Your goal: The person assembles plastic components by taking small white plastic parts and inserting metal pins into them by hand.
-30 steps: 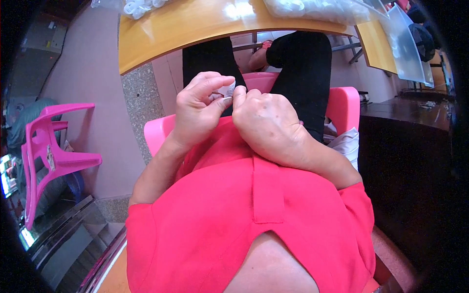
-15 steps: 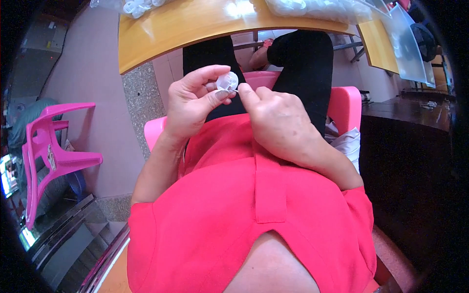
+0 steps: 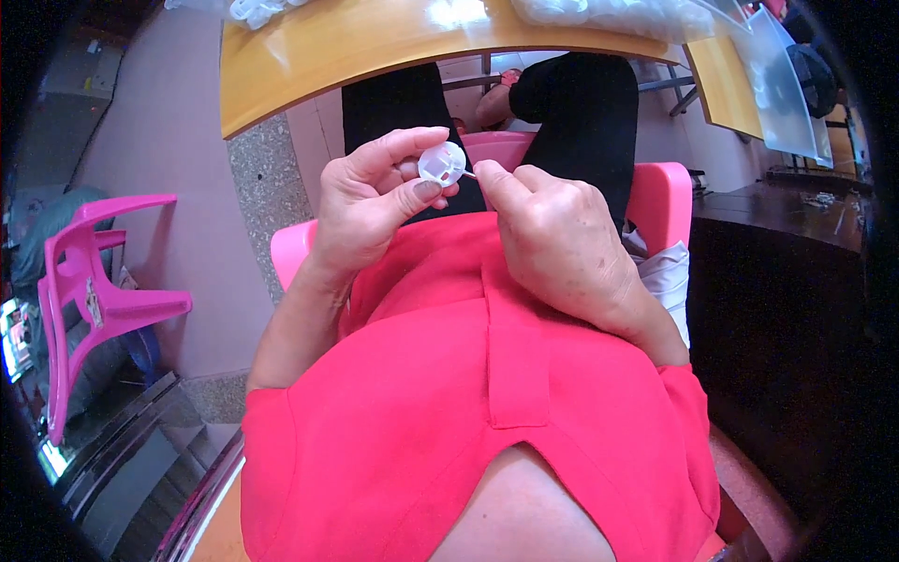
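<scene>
Between the thumb and fingers of my left hand point(image 3: 375, 192) is a small round white plastic part point(image 3: 442, 163), held over my lap with its slotted face showing. My right hand point(image 3: 554, 220) is closed around a thin metal tool point(image 3: 468, 173); only a short length of its tip sticks out past the thumb and forefinger. That tip points at the right rim of the white part. Whether it touches the rim I cannot tell. The tool's handle is hidden inside my right hand.
Ahead stands a wooden table point(image 3: 375, 80) with bags of white plastic parts point(image 3: 613, 17) on it. A translucent bin point(image 3: 782, 98) is at the far right. A pink plastic chair point(image 3: 103, 290) stands at the left; a dark cabinet point(image 3: 777, 318) is at the right.
The white part has turned so that its slotted face shows more. My right hand has drawn slightly right, and the tool's tip now sits at the part's rim.
</scene>
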Demonstrator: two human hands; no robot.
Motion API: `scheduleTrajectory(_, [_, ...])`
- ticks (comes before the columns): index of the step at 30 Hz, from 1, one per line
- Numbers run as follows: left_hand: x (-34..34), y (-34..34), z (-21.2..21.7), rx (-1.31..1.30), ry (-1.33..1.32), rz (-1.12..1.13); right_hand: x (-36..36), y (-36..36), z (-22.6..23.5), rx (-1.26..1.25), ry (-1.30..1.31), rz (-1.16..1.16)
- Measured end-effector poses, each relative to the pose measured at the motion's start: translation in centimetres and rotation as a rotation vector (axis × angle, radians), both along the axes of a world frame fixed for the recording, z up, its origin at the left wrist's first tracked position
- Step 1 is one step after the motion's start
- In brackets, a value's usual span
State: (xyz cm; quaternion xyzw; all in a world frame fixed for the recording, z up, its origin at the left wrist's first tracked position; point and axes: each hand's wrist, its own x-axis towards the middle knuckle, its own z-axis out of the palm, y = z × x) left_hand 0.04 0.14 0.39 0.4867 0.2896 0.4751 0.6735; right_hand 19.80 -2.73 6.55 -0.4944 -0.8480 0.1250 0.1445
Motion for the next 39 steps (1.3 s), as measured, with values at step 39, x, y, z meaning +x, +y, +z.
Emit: scheduleTrajectory(39, [0.3, 0.1, 0.8, 0.034, 0.164, 0.095, -1.7, 1.4, 0.9, -0.048, -0.158, 0.018])
